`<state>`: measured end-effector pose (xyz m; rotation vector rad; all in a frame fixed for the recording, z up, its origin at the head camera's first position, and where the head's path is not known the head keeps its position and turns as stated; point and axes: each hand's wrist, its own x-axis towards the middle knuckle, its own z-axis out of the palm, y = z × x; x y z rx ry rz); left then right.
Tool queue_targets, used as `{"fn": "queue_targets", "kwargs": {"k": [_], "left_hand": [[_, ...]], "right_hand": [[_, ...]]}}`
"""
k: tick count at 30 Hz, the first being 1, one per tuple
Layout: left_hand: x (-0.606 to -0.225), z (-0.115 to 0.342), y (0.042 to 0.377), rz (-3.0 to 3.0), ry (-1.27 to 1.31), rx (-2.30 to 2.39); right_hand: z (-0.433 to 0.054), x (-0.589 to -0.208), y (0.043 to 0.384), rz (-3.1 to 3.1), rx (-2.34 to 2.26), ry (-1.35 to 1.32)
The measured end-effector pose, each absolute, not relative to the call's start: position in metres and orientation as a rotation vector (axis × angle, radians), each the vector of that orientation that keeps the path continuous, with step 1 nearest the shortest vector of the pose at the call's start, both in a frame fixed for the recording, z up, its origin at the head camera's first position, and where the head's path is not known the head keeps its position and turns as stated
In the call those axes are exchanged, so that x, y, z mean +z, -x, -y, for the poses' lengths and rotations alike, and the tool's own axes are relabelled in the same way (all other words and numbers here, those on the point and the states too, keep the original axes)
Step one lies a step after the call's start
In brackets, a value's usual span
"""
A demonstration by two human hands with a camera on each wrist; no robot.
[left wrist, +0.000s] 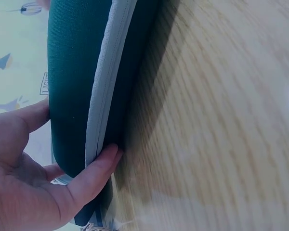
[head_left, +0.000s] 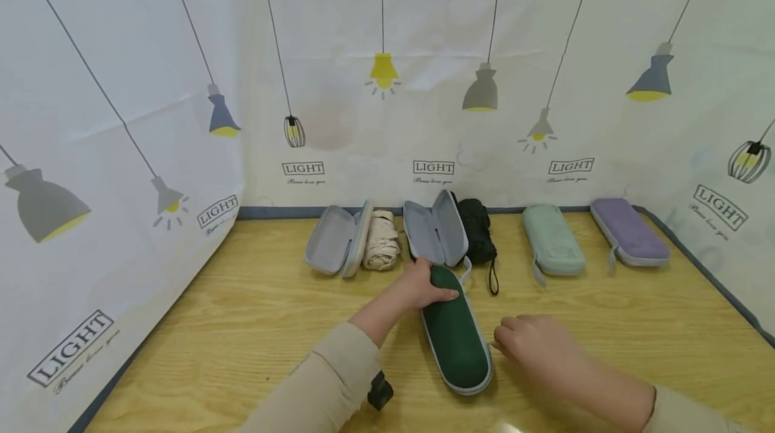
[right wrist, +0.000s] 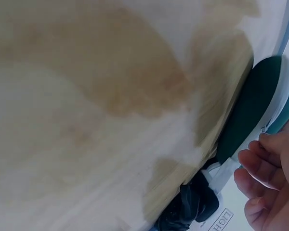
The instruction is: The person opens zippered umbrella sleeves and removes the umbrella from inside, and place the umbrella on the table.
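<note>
A dark green zippered hard case [head_left: 457, 335] with a pale grey zip band lies lengthwise on the table, closed along the side seen in the left wrist view. My left hand [head_left: 419, 285] grips its far end, thumb across the top and fingers down the side, as the left wrist view also shows around the green case [left wrist: 70, 86]. At the near right side, my right hand [head_left: 539, 345] pinches the small zipper pull [head_left: 493, 345] between thumb and finger. The right wrist view shows those fingertips [right wrist: 267, 139] right at the zip band.
Along the back stand an open grey case [head_left: 331, 238], a rolled beige bundle [head_left: 382, 241], another open grey case [head_left: 422, 234] and a folded black umbrella [head_left: 477, 228] with a wrist loop. Further right lie a mint case [head_left: 552, 238] and a purple case [head_left: 630, 231]. A printed cloth encloses the table.
</note>
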<state>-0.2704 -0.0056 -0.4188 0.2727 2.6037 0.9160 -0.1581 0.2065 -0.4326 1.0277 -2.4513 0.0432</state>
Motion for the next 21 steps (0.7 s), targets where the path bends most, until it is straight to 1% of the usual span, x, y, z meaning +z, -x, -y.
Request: {"fn": "queue_targets", "kwargs": {"k": [11,21], "left_hand": [[-0.421,0.003,0.270,-2.605,-0.256,0.920],[-0.420,0.004,0.270,-2.601,-0.269,0.918]], "right_hand": [[-0.199,-0.430,0.184,2.542,-0.008,-0.910],[-0.194,-0.432,0.208,2.512,-0.034,-0.860]]}}
